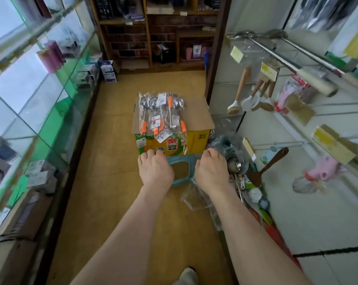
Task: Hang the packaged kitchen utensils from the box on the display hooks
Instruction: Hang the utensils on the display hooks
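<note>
Left hand [155,169] and right hand [212,171], both curled, grip unclear, at box [196,138] with packaged utensils [161,114] on top.

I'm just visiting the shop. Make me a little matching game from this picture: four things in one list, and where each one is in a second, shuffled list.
Things:
1. packaged utensils
2. left hand
3. wooden spatula
4. stool

Places:
A. hanging at the right wall
B. teal, showing below the box's near side
C. lying on the box's open flaps
D. against the box's near side

Pairs: 1-C, 2-D, 3-A, 4-B
</note>
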{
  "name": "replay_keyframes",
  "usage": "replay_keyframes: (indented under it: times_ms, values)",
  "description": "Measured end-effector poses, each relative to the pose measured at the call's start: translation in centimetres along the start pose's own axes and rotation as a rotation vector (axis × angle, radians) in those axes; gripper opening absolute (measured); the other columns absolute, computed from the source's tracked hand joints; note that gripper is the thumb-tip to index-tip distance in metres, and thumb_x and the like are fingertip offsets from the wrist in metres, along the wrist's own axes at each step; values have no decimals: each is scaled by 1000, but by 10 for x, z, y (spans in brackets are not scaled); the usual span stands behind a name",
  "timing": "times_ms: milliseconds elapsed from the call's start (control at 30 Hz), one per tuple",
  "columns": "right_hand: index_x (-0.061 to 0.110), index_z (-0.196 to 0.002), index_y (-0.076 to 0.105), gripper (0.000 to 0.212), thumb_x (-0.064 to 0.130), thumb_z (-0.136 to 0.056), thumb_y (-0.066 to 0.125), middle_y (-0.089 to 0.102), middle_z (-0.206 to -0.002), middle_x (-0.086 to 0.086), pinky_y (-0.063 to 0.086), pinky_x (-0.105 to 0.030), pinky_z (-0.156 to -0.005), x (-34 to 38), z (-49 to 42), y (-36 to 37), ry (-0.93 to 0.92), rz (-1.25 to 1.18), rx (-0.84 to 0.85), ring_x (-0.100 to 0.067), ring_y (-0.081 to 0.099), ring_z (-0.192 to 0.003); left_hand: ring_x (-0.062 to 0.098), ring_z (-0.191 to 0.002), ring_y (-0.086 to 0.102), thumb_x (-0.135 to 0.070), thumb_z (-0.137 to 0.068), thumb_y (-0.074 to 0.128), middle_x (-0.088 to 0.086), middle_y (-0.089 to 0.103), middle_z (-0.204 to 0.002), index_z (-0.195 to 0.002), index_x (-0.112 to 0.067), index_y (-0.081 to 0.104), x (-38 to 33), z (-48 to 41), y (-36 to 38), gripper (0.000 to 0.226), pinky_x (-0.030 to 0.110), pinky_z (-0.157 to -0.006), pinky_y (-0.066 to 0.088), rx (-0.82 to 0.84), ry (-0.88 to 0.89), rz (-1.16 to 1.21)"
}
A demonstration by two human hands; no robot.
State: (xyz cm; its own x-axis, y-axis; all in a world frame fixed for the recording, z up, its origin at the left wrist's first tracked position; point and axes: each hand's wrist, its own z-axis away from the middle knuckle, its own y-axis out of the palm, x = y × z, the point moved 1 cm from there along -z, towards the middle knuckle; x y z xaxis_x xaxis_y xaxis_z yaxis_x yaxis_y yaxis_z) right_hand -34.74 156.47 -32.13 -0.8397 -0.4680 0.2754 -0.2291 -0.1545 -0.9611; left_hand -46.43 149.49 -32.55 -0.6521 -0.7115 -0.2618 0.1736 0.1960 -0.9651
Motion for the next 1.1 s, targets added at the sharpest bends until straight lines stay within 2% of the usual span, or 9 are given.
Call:
replay_keyframes:
  times_ms: [467,600,733,933,1100]
  values:
    - [3,-132,47,37,19,-100,40,44,-134,-8,33,-37,-109,36,-89,20,-98,-7,79,-26,42,-124,28,-114,44,-12,-91,49,9,54,-120,-113,-10,58,10,-79,8,24,35,-102,35,-17,-110,82]
    - [5,-129,49,35,21,-101,38,45,-131,-7,33,-36,-106,53,-123,24,-97,10,79,-25,44,-121,28,-115,43,-9,-90,50,9,53,-121,-114,-9,58,17,-116,9,25,34,-103,35,2,-117,96]
    - [4,-135,45,40,23,-101,38,40,-139,-7,31,-36,-108,81,-164,29,-95,26,101,-26,40,-126,27,-114,42,-8,-90,49,9,51,-122,-116,-8,56,27,-164,0,27,32,-98,36,19,-87,103]
    - [2,-133,46,38,20,-101,36,40,-139,-11,33,-39,-108,129,-224,36,-62,-1,109,-28,40,-125,24,-119,39,-13,-93,54,8,47,-129,-124,-8,53,47,-240,-16,32,32,-97,39,76,-62,117]
    - [2,-133,47,40,26,-102,38,33,-146,-10,37,-42,-107,153,-260,43,0,-24,96,-26,39,-128,23,-117,39,-13,-93,55,6,48,-127,-121,-9,55,62,-291,-18,28,31,-95,40,97,-49,150]
